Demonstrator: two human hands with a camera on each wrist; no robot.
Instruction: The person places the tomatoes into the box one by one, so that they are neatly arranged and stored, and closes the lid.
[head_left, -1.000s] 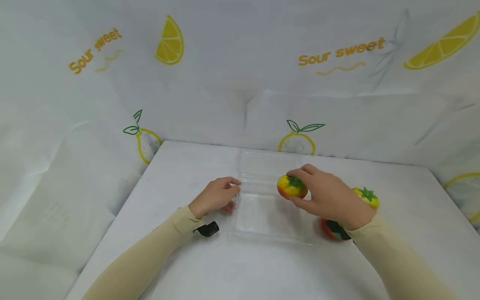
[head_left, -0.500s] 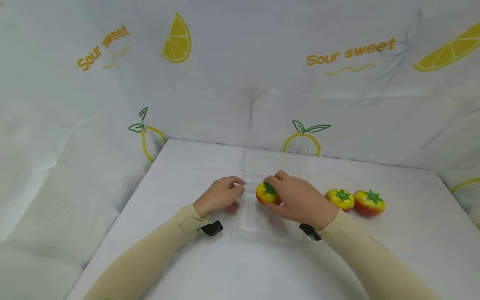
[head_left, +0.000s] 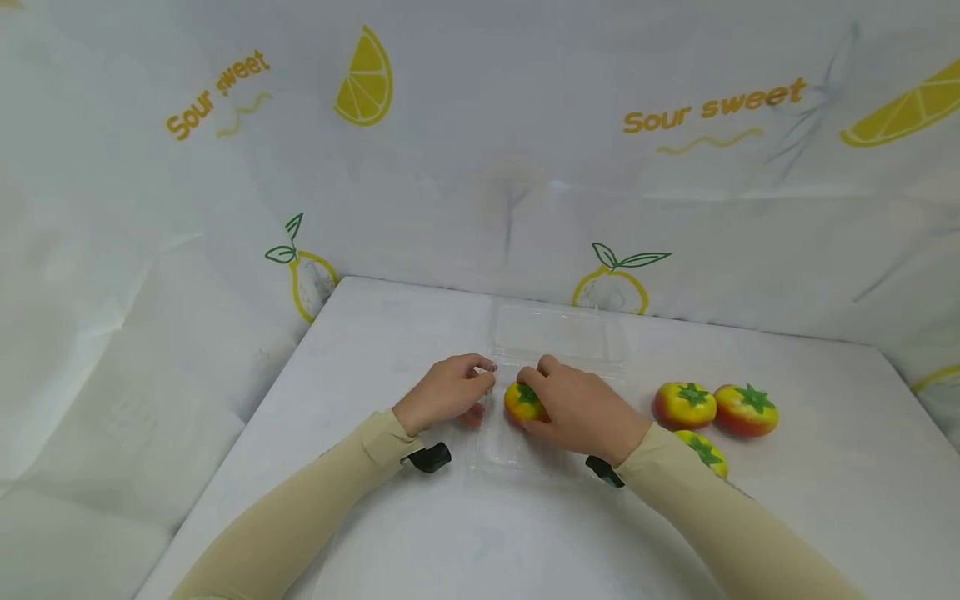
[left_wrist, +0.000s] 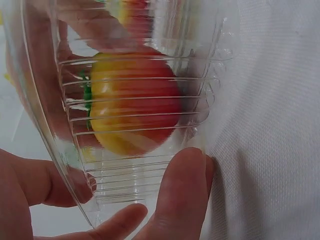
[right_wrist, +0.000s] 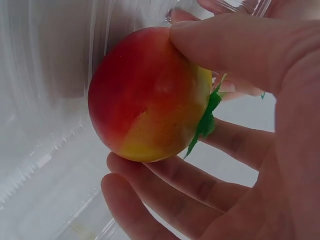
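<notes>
A clear plastic clamshell box (head_left: 517, 454) lies with its lid folded back on the white table. At its left side, my left hand (head_left: 447, 390) holds the wall, with the thumb and fingers about the rim; in the left wrist view, fingertips (left_wrist: 182, 175) touch the ribbed outside. My right hand (head_left: 585, 408) grips a red-and-yellow toy tomato (head_left: 522, 403) with a green leafy top, low inside the box near its left wall. In the right wrist view, the thumb lies over the tomato (right_wrist: 145, 100) and the fingers curve beneath it.
Three more toy tomatoes sit to the right of the box: a back one (head_left: 685, 405), one beside it (head_left: 747, 410), and a nearer one (head_left: 703, 452) partly behind the right sleeve. A lemon-print cloth (head_left: 450, 167) rises behind the table.
My right hand has carried the tomato left and down into the box, baring the tomatoes at the right. The left hand has stayed at the box's left side.
</notes>
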